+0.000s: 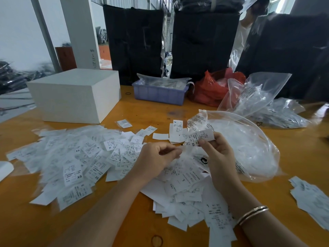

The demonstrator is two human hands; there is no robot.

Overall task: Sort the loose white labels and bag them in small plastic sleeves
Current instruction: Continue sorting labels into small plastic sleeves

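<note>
Right hand pinching an XS label with a clear sleeve above the table; left hand curled, pinching sleeve film; loose labels heaped below and leftward.

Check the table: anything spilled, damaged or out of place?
Nothing looks damaged. The white labels lie in a loose, overlapping heap, as expected for unsorted stock. A few labels sit apart at the right table edge, and a small black rubber band lies alone beside the lilac plastic tray.
</note>
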